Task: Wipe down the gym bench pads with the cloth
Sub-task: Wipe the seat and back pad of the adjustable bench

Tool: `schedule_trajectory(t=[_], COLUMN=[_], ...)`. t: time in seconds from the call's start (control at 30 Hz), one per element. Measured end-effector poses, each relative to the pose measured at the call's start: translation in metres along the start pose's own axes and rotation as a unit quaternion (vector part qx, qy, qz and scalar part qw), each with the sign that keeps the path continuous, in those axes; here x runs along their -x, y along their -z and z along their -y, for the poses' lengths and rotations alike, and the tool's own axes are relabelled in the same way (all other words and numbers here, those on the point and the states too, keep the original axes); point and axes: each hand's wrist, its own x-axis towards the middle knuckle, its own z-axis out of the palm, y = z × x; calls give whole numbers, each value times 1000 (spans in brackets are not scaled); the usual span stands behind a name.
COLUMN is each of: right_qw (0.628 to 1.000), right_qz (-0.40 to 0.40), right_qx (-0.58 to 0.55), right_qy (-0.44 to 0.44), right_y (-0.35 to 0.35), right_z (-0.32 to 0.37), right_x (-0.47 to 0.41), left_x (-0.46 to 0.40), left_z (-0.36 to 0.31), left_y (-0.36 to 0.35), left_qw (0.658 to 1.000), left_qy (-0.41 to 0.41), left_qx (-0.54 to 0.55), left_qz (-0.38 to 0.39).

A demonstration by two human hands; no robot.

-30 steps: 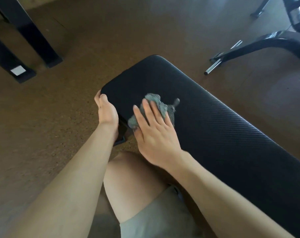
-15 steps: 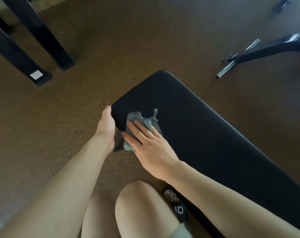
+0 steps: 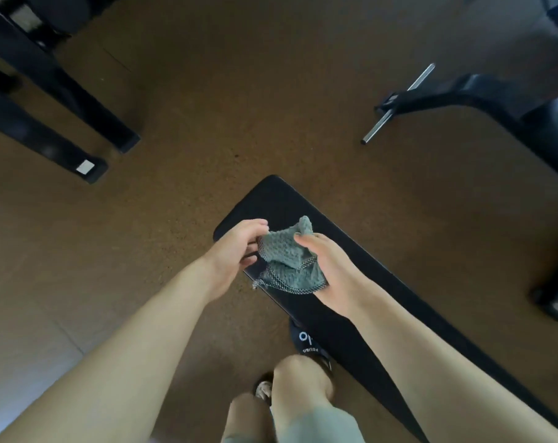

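Observation:
The black bench pad [image 3: 360, 276] runs from the centre down to the lower right. A grey-green knitted cloth [image 3: 287, 260] hangs lifted above the pad's near end, held between both hands. My left hand [image 3: 236, 251] pinches the cloth's left edge with its fingertips. My right hand [image 3: 332, 270] grips the cloth's right side, thumb on top and fingers curled beneath. The cloth droops in folds and hides part of the pad under it.
Brown carpet floor [image 3: 239, 107] surrounds the bench. Black machine legs [image 3: 79, 107] stand at the upper left. Another black frame with a chrome bar [image 3: 399, 103] lies at the upper right. My knees and a black sandal [image 3: 306, 343] are beside the pad, below.
The cloth has left the pad and is now lifted in both hands. My left hand let go of the pad's end and took the cloth's edge. The view has pulled back and higher.

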Motion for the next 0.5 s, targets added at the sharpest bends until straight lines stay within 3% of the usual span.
schedule_trajectory(t=[0.17,0.3,0.5], right_qw=[991,991,992], right_qz=[124,117,56], right_qx=[-14,-16,85], right_qy=[41,69,80], right_y=[-23,-39,-83], right_z=[88,134,169], right_x=[95,131,140], left_x=[66,98,127], left_z=[-113,-169,-217], left_y=[-8,3,40], left_qw=[997,993,978], left_qy=[-25,-49,-67], left_qx=[-68,-104,-194], left_qz=[41,34,36])
